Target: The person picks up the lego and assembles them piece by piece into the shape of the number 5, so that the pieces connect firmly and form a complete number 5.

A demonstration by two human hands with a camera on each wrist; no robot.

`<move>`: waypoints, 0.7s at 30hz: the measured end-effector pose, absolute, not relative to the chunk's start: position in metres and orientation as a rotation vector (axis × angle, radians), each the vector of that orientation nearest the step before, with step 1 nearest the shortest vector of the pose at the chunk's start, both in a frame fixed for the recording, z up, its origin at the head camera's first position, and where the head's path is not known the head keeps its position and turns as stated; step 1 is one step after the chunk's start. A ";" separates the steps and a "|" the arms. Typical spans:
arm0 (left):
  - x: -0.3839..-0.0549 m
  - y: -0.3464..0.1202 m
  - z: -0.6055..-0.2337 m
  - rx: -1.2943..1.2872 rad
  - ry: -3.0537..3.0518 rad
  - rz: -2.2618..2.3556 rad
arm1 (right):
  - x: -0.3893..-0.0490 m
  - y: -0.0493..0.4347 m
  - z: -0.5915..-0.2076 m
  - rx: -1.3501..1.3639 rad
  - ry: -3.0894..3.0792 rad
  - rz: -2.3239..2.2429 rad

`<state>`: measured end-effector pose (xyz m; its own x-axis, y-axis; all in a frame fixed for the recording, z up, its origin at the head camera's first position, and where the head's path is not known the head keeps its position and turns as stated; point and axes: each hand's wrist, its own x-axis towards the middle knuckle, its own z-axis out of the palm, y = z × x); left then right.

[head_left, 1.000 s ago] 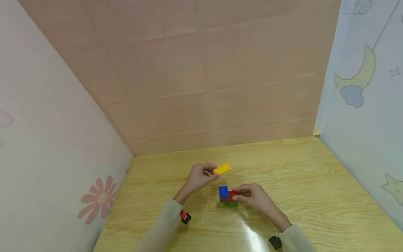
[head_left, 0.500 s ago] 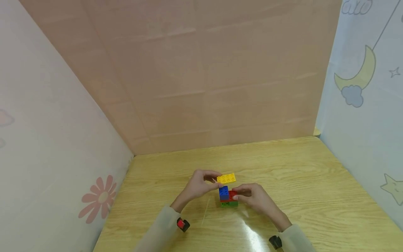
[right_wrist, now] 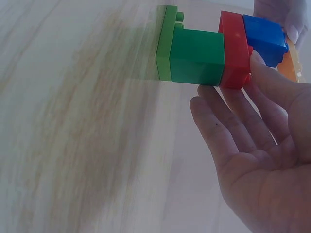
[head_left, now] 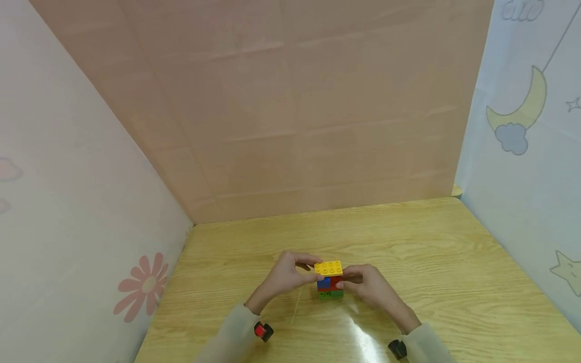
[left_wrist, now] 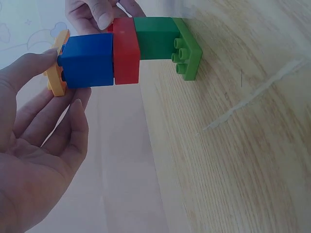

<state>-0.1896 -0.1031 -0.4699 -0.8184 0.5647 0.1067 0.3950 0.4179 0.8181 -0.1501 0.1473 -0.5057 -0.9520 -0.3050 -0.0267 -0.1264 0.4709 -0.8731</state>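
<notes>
A small tower of toy building bricks stands on the wooden table. Its light green plate lies flat at the bottom, bearing a dark green brick. Above that come a red brick and a blue brick on the red one's left half. My left hand pinches a yellow plate between thumb and fingers over the blue brick. Blue studs still show below the slightly tilted plate in the left wrist view. My right hand holds the red brick from the right side.
The wooden table meets a brown sheet at its far edge. Patterned walls flank it, a flower on the left and a moon on the right. A pale streak marks the tabletop near the tower.
My left hand has brought the yellow plate toward me and down, from behind the tower to above the blue brick, turning it straighter. The right hand has kept its hold on the red brick.
</notes>
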 end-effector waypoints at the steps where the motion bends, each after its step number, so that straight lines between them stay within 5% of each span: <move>1: -0.190 -0.103 -0.471 0.867 2.489 1.353 | -0.150 0.147 -0.506 -0.373 2.536 -1.485; 21: -0.187 -0.104 -0.476 0.891 2.473 1.309 | -0.150 0.148 -0.508 -0.400 2.570 -1.470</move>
